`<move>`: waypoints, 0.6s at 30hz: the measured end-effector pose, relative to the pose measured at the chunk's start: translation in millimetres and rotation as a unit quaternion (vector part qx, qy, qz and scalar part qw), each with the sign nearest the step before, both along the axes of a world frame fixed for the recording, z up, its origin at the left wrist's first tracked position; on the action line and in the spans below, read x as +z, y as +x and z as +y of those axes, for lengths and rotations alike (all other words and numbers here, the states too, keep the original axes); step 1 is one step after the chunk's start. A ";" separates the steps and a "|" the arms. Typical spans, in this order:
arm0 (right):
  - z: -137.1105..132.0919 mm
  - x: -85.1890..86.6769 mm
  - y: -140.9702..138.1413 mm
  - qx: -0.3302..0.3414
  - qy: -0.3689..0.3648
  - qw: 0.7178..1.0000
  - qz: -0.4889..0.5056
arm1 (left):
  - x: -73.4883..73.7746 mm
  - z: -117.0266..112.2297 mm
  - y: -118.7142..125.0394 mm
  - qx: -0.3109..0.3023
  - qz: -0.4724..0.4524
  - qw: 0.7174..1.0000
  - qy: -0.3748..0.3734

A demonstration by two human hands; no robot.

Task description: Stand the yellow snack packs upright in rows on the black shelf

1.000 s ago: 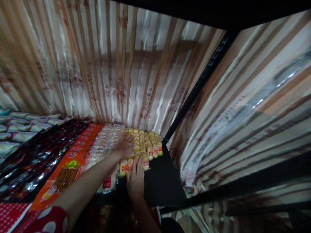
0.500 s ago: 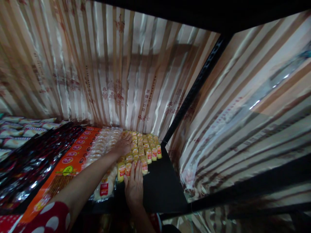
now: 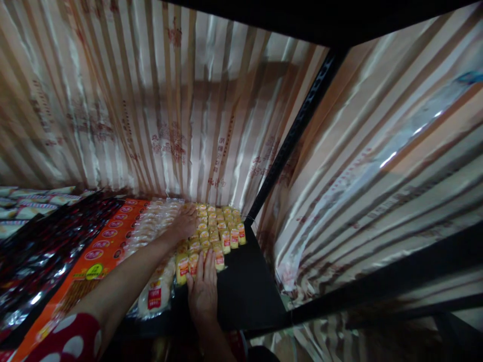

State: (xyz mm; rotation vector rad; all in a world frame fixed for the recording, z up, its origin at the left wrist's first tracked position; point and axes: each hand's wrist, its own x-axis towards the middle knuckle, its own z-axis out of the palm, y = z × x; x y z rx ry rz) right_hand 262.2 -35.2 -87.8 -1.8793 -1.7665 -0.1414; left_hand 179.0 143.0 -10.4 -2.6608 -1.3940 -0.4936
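Observation:
Rows of small yellow snack packets (image 3: 216, 230) with red labels lie on a black shelf (image 3: 245, 286). My left hand (image 3: 184, 223) reaches to the back of the rows and rests on the packets, its fingers bent over them. My right hand (image 3: 203, 286) lies flat at the front edge of the rows, fingers stretched out against the nearest packets. My left arm wears a red sleeve with white dots (image 3: 71, 339).
Left of the yellow packets lie clear bags of pale snacks (image 3: 154, 236), orange packs (image 3: 98, 254), dark shiny packs (image 3: 41, 251) and white ones (image 3: 26, 206). Striped shiny foil (image 3: 169, 100) lines the back and right walls. A black upright post (image 3: 290, 136) stands at the corner.
The view has drifted so everything sits slightly further left and lower. Both hands stay on the yellow packets, in nearly the same places.

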 end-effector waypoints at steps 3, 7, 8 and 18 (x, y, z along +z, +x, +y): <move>0.1 -1.2 0.3 0.004 0.003 1.000 -0.001 | 6.1 -4.1 8.5 -0.041 -0.007 0.999 -0.014; -0.1 -1.3 0.8 0.009 0.008 1.000 -0.004 | 6.8 -9.9 19.3 -0.090 0.018 0.994 -0.055; -0.4 -1.0 0.9 0.010 0.009 1.000 -0.004 | 5.8 -10.7 21.0 -0.083 0.023 0.994 -0.063; -0.4 -3.1 -0.2 0.013 0.021 1.000 0.010 | 6.1 -10.0 29.3 -0.039 0.057 0.996 -0.054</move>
